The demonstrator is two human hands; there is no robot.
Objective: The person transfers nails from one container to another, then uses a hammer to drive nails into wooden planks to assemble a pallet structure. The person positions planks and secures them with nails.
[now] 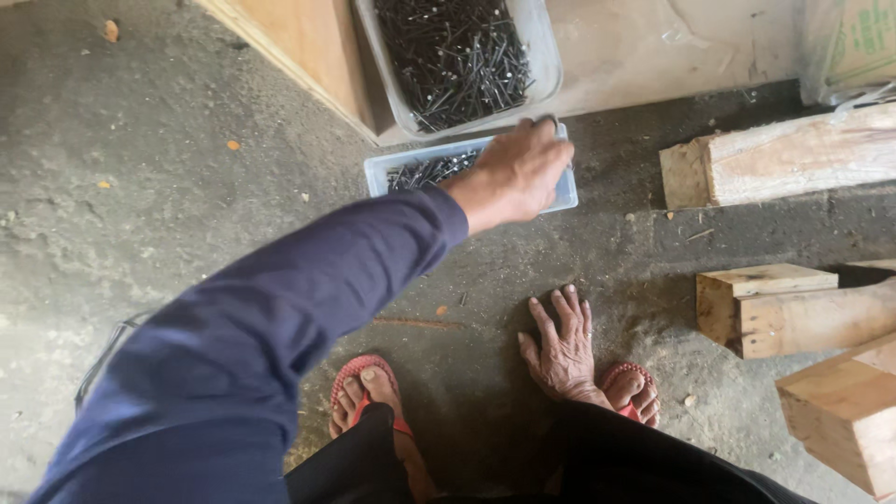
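My left hand [518, 173], in a dark blue sleeve, reaches over a small clear plastic tray [397, 173] of dark nails on the concrete floor. Its fingers curl down into the tray's right half, and what they grip is hidden. The nails [425, 171] show in the tray's left half. My right hand [563, 347] lies flat on the floor with fingers spread, holding nothing, beside my right foot in a red sandal [631, 390]. My left foot [366, 392] wears the same kind of sandal.
A larger clear tub [546, 56] full of dark nails stands just behind the small tray, against a wooden box [313, 47]. Several cut wood blocks [784, 313] lie at the right, with a longer timber [793, 159] beyond. A plastic-wrapped package [849, 42] sits top right.
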